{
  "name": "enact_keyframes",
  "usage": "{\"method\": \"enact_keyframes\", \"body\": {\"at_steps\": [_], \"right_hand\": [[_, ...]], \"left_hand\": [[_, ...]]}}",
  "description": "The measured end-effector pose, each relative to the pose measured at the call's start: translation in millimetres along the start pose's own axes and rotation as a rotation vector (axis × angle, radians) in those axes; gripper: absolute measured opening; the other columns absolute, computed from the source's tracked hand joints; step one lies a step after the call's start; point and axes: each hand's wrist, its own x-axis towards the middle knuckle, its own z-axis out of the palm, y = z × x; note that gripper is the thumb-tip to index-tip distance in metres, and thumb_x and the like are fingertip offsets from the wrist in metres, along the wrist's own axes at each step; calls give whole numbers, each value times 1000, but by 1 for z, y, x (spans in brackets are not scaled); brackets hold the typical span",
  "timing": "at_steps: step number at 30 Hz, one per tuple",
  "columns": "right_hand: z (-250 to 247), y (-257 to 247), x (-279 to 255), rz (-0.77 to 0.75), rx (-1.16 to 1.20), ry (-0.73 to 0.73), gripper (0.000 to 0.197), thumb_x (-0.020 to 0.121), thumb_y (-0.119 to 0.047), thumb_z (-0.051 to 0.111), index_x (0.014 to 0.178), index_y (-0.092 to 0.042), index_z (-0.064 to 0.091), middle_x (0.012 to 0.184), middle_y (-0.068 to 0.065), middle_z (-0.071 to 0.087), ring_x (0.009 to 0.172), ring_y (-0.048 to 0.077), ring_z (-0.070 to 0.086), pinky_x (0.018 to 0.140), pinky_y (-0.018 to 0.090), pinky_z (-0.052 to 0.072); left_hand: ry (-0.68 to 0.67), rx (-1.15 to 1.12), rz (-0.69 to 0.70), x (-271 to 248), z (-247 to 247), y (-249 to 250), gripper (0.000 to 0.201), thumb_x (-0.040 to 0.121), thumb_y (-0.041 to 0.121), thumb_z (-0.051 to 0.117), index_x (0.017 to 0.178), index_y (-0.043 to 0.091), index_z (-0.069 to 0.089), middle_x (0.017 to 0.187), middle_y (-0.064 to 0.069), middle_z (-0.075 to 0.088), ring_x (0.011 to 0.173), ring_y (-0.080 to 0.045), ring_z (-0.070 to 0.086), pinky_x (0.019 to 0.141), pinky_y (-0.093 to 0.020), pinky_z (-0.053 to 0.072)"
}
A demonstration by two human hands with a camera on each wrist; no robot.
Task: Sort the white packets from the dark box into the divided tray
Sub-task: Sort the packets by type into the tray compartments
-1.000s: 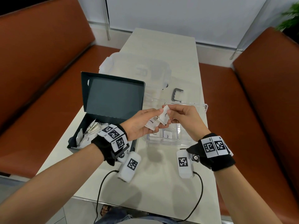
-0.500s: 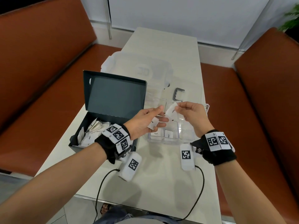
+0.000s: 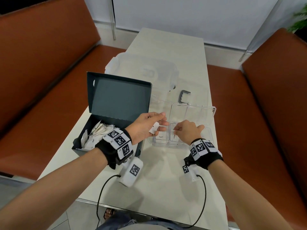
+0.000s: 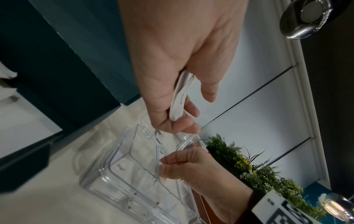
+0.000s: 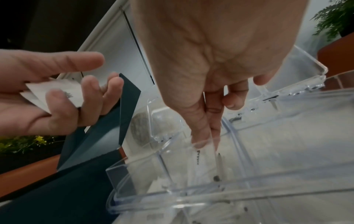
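The dark box (image 3: 79, 149) stands open at the left, with several white packets (image 3: 98, 133) inside. To its right lies the clear divided tray (image 3: 207, 110). My left hand (image 3: 162, 122) hovers over the tray's left edge and holds a white packet (image 3: 154, 129) in curled fingers; the same packet (image 4: 180, 97) shows in the left wrist view. My right hand (image 3: 177, 130) reaches into the near middle compartment. Thumb and index finger pinch the top of a packet (image 5: 199, 159) with dark print. A packet marked Sugar (image 3: 160, 136) lies in the near left compartment.
A clear lidded container (image 3: 146, 72) stands behind the box, and a dark grey clip (image 3: 183, 96) lies behind the tray. Brown benches (image 3: 41, 80) flank the narrow table (image 3: 166, 188). Cables hang off its near edge. A plant (image 3: 299, 19) is at the far right.
The hands were together over the tray and have parted. My right hand took one packet and lowered it into the near middle compartment. The left hand kept another packet.
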Motion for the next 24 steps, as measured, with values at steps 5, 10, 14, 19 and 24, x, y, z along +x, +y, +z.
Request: {"method": "enact_keyframes", "body": {"at_steps": [5,10,14,19,24], "right_hand": [[11,0,-1,-63,-184,42,21,90,-29,53,97,-36,71,96,-8,69,103,23,44,83,41,18],[17,3,-1,-77,-317,-12,29,94,-32,47,116,-40,64,107,-6,68,114,23,42,97,48,21],[16,3,-1,-96,-342,-62,32,93,-37,46,121,-42,60,113,-7,65,117,23,41,98,49,20],[10,2,-4,-104,-311,-88,31,92,-38,48,121,-41,60,114,-7,64,117,23,42,98,48,20],[-14,-5,-15,-128,-118,123,24,95,-31,49,108,-35,68,103,-8,70,102,21,51,76,37,17]], "left_hand": [[-11,5,1,-2,-4,0,28,93,33,62,104,7,64,101,-9,71,75,-14,66,62,-22,44],[-13,1,4,-4,-7,3,29,93,33,61,106,6,64,99,-8,70,72,-13,66,59,-21,46],[-5,-19,7,-3,-7,4,30,95,33,59,106,5,62,101,-12,69,75,-16,64,58,-22,45],[-5,-65,-8,-2,-5,6,38,97,41,52,101,5,63,104,-17,70,81,-20,67,63,-24,50],[-20,-126,-49,0,-3,11,57,97,55,41,121,5,56,108,-20,72,88,-26,71,65,-26,55]]}}
